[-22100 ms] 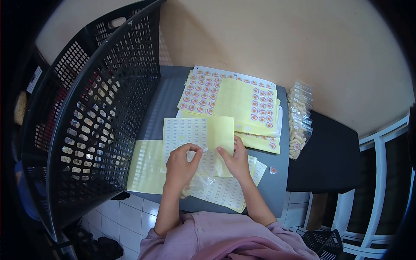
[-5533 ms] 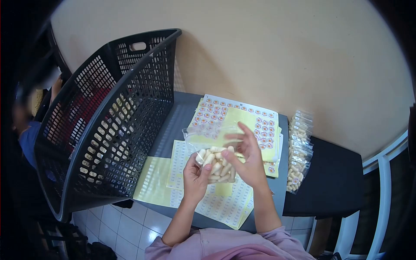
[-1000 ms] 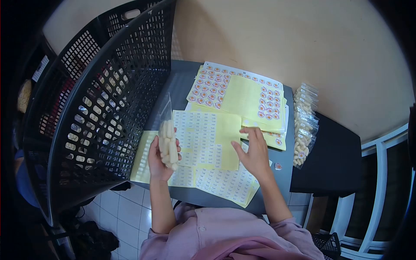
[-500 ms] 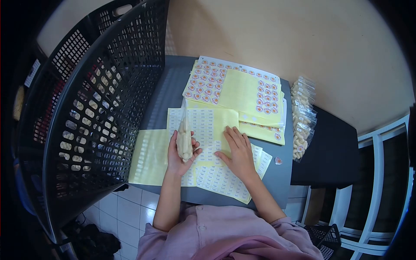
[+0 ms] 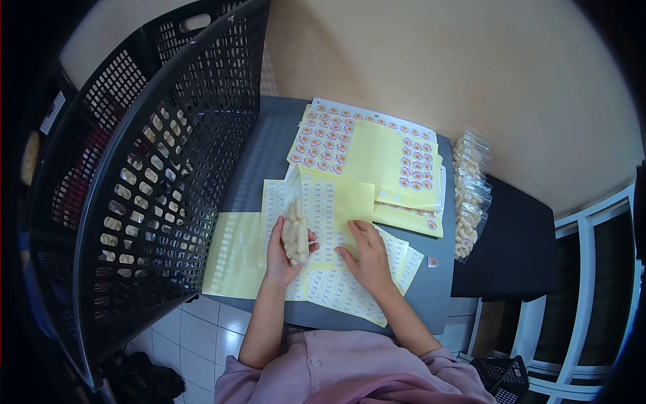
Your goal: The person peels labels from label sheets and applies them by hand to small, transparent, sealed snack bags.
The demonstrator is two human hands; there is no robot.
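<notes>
My left hand [image 5: 278,259] is wrapped round a clear plastic bag of pale, finger-shaped pieces [image 5: 296,236], its flat top pointing away from me. Beneath the bag lies a sheet of small printed labels [image 5: 323,202], partly bare yellow backing. My right hand [image 5: 370,262] rests at that sheet's right side, thumb apart from the slightly bent fingers, with nothing visible in it. Closer to me, more label sheets [image 5: 343,289] overlap on the grey table [image 5: 431,289]. Behind them is a stack of round orange-and-pink sticker sheets [image 5: 323,145].
A tall black perforated basket [image 5: 229,87] stands on the left, with bagged goods showing through its holes. Several filled bags [image 5: 471,195] lie in a row at the right, on a black surface [image 5: 518,242]. One loose round sticker [image 5: 432,261] lies near the table's right edge.
The bag in my left hand has turned so its broad face shows more. My right hand's fingers have drawn in slightly towards me. The whole view has shifted a little.
</notes>
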